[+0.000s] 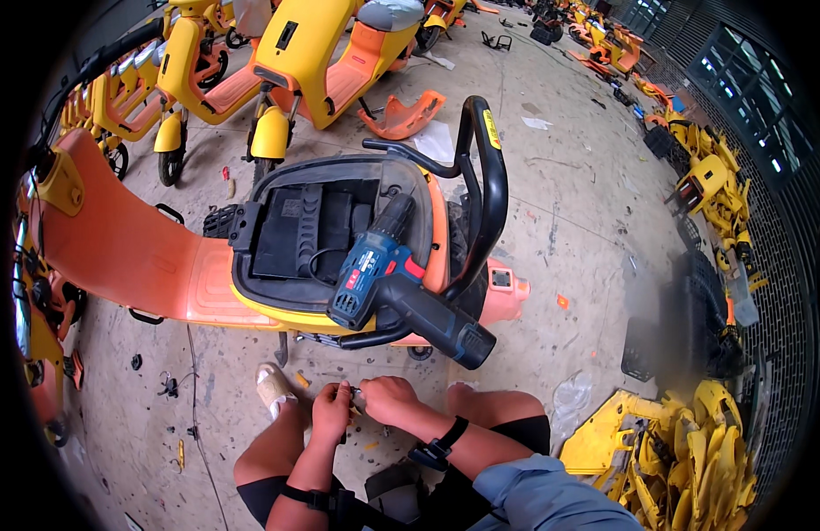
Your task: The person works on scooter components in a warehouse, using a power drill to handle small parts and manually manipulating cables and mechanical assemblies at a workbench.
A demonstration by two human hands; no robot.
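My left hand [330,407] and my right hand [388,398] meet low in front of the scooter, both with fingers closed around a small metal item [359,397] that I cannot make out clearly. Just beyond them stands a pink-orange and yellow scooter [140,265] with its seat compartment open, showing a black box [291,230] inside. A blue cordless drill with a black battery [375,274] lies across the compartment, beside the black tubular rear handle [485,177].
Rows of yellow scooters [313,62] stand behind. An orange panel [401,115] lies on the floor [560,212] among scraps and cables. Yellow body panels [675,451] are heaped at my right; more parts [711,177] line the brick wall. Another scooter [43,354] is at far left.
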